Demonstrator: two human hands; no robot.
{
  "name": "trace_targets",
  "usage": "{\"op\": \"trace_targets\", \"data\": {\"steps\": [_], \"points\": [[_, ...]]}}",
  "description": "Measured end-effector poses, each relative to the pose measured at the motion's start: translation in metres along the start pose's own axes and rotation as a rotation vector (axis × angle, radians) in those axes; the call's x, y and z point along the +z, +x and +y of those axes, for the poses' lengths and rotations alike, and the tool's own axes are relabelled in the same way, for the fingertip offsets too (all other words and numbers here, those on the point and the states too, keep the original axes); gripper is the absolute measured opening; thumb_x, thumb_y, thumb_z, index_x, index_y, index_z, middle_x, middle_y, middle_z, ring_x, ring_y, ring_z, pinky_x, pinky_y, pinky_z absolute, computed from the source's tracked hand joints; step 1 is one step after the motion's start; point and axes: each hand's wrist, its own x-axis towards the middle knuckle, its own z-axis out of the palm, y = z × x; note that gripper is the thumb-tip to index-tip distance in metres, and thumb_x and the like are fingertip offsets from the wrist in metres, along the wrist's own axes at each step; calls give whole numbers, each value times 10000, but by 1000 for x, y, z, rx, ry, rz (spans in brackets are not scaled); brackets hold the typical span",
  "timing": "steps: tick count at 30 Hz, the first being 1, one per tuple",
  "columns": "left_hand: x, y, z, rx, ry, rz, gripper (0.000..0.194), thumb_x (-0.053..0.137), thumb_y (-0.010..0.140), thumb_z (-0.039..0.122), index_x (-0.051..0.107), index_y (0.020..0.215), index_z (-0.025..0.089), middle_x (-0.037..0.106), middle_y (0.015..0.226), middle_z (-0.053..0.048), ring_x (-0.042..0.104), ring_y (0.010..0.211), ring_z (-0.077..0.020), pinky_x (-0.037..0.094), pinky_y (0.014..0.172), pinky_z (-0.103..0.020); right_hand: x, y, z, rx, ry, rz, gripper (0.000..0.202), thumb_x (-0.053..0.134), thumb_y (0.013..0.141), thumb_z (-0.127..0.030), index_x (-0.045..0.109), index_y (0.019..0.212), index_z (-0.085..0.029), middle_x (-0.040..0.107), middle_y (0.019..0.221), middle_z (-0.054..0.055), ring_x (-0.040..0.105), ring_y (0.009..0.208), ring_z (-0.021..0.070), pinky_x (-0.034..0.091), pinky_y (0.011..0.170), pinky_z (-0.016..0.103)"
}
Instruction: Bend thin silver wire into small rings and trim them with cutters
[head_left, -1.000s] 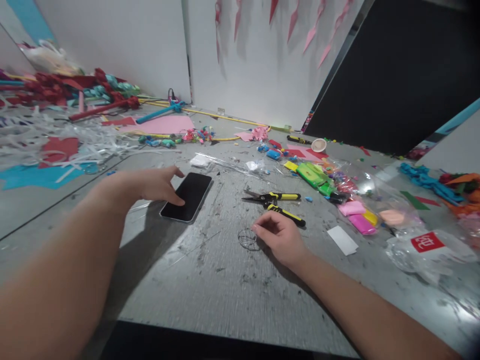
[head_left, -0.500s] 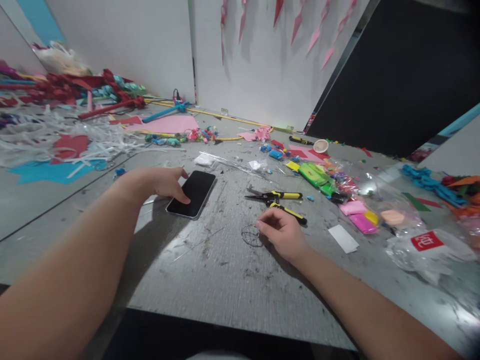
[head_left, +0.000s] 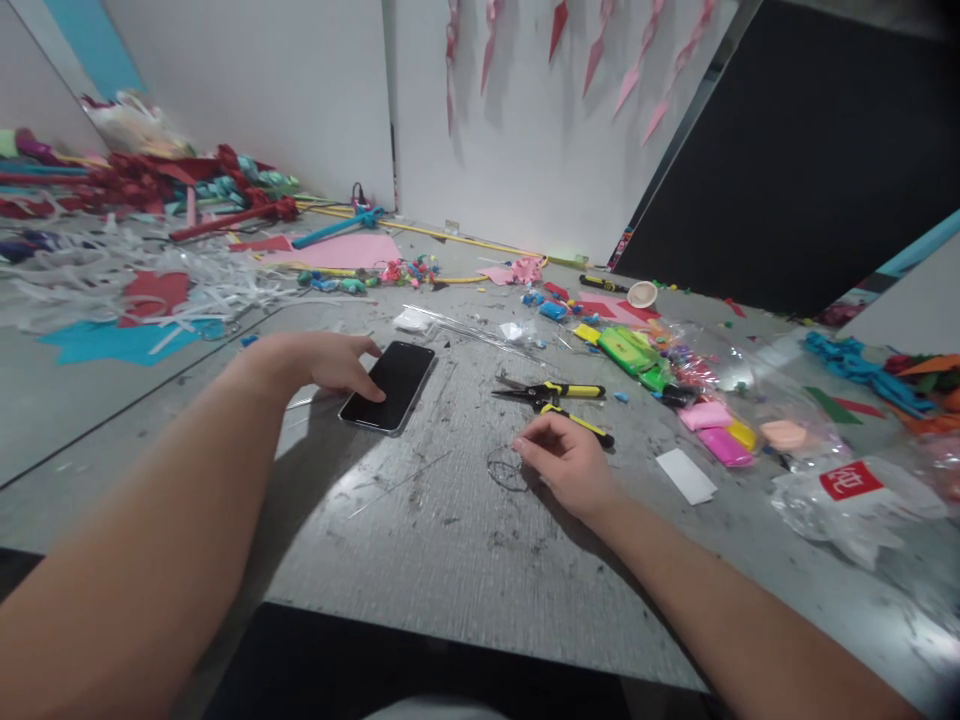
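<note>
My left hand [head_left: 343, 366] lies at the left edge of a black phone [head_left: 394, 385], its thumb on the dark screen and its fingers around the far left side. My right hand [head_left: 564, 458] is closed in a pinch on a loop of thin dark wire [head_left: 507, 472] resting on the grey table [head_left: 420, 560]. Just beyond the right hand are pliers [head_left: 551, 393] with yellow and black handles, their jaws pointing left. A few thin clear strands [head_left: 465, 330] lie behind the phone, near small white pieces.
White strips [head_left: 180, 285], blue and red paper and red twisted pieces fill the far left. On the right are coloured clay packs [head_left: 628, 350], a white card [head_left: 685, 476], a clear plastic bag [head_left: 862, 510] and a small cup [head_left: 642, 294]. A wall stands behind.
The view has shifted slightly. Both hands keep nearly the same pose, the left on the phone and the right at the wire loop.
</note>
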Motion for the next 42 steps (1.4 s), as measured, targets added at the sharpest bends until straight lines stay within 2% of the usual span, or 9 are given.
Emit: {"op": "trace_targets", "data": {"steps": [4, 11, 21, 25, 27, 28, 31, 33, 42], "points": [[-2, 1, 4, -81, 50, -124, 1045, 758, 599, 557, 493, 1524, 150, 749, 1195, -208, 709, 1053, -371, 528, 844, -386, 0, -2, -2, -5, -7, -11, 175, 717, 809, -357, 638, 778, -203, 629, 708, -1, 569, 651, 148, 467, 639, 306], [-3, -5, 8, -104, 59, -132, 874, 725, 701, 524, 530, 1477, 171, 744, 1201, -163, 706, 1007, -315, 515, 842, -358, 0, -2, -2, -14, -13, -18, 167, 714, 813, -348, 638, 782, -202, 630, 712, -1, 566, 653, 144, 460, 636, 300], [-1, 2, 12, -185, 58, -112, 492, 692, 772, 532, 729, 1118, 185, 754, 1125, -139, 685, 1021, -327, 490, 839, -373, 0, -3, -5, -18, -33, -25, 172, 702, 819, -351, 632, 781, -199, 627, 708, -3, 569, 654, 141, 457, 629, 289], [4, -3, 30, -214, -23, 216, 430, 636, 830, 520, 713, 1040, 153, 738, 993, -142, 667, 880, -280, 466, 756, -362, 0, -3, -4, -27, -47, -16, 168, 703, 827, -348, 640, 787, -197, 636, 719, 1, 580, 665, 146, 466, 636, 292], [16, -8, 47, -67, -114, 558, 451, 572, 890, 537, 672, 1113, 158, 710, 921, -117, 623, 783, -233, 438, 699, -346, 1, -4, -4, -30, -45, -6, 170, 703, 832, -351, 644, 793, -196, 644, 727, 6, 590, 671, 149, 476, 641, 293], [25, -11, 56, 52, -175, 594, 425, 559, 906, 536, 669, 1083, 165, 687, 848, -89, 599, 727, -208, 425, 668, -331, 1, -4, -4, -36, -43, 5, 171, 703, 834, -352, 648, 798, -195, 651, 735, 9, 598, 678, 152, 482, 647, 295], [57, -22, 84, 469, -306, 406, 343, 569, 922, 495, 675, 947, 170, 623, 739, -33, 563, 681, -166, 433, 659, -309, 0, -3, -5, -47, -44, 63, 172, 705, 836, -358, 663, 821, -192, 667, 768, 20, 615, 692, 158, 498, 658, 298], [77, -30, 99, 653, -357, 323, 345, 607, 921, 473, 679, 1050, 160, 669, 924, -69, 608, 826, -180, 474, 756, -326, -1, -2, -6, -29, -24, 107, 188, 706, 835, -375, 665, 827, -192, 668, 778, 22, 613, 674, 155, 501, 638, 294], [97, -39, 117, 596, -575, 8, 217, 587, 956, 352, 693, 919, 165, 680, 768, -7, 583, 687, -115, 434, 645, -252, 3, 1, -4, -23, 85, 124, 218, 724, 839, -407, 666, 852, -197, 671, 814, 22, 615, 646, 141, 513, 610, 283]]}}
